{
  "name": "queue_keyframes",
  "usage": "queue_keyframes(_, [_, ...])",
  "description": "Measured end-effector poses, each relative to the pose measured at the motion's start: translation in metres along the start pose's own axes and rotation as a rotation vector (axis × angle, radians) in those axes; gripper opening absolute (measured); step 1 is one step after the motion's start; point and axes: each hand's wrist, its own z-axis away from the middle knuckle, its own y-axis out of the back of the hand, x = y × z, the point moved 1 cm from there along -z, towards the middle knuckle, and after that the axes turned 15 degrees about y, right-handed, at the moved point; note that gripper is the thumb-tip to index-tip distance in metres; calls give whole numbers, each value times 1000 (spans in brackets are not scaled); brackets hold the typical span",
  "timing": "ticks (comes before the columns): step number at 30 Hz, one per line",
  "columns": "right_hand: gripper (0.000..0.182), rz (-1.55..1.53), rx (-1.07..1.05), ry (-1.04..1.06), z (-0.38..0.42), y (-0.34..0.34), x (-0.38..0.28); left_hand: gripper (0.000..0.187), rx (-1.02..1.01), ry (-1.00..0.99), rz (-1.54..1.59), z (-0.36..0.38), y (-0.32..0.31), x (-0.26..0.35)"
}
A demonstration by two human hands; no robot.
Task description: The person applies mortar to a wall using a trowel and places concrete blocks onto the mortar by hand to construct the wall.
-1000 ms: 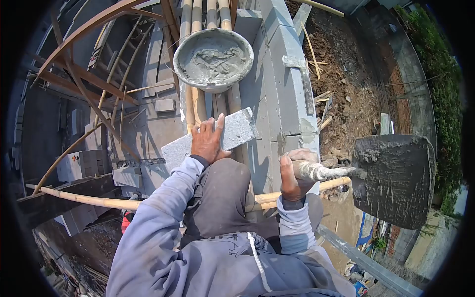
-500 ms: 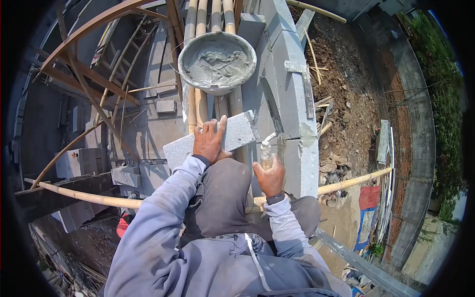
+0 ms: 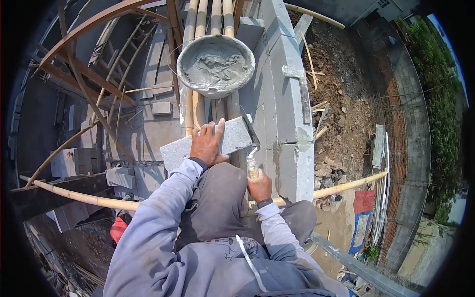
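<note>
My left hand (image 3: 206, 143) grips a light grey block (image 3: 235, 135) that lies tilted across the bamboo poles, fingers over its top face and thumb at its near edge. My right hand (image 3: 260, 187) is closed round the handle of a trowel (image 3: 253, 167). The trowel's dark blade stands at the right end of the block, seen nearly edge-on. Beyond the block, a round bowl of wet grey mortar (image 3: 215, 64) rests on the bamboo poles (image 3: 194, 106).
A grey block wall (image 3: 287, 94) runs along my right side. A bamboo rail (image 3: 94, 199) crosses near my knees. Wooden framing (image 3: 89, 74) and loose blocks (image 3: 162, 108) stand at the left. Rubble ground (image 3: 341, 99) lies below on the right.
My right hand and the trowel have moved left, off the wall side, and the blade has come to the block's right end. My left hand keeps its hold on the block.
</note>
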Motion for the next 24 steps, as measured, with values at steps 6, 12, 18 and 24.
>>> queue_keyframes(6, [20,-289,276,123,-38,92,-90,126,0,-17,3,1,0,-1])
queue_keyframes(12, [28,-28,34,-48,4,4,-16,127,-2,-16,29,3,1,-2])
queue_keyframes(18, [29,-294,-106,-127,-8,1,-6,127,-24,12,31,0,-1,-1])
queue_keyframes(24, [37,-209,102,9,-12,37,-10,127,-22,-8,-7,-1,-3,-2])
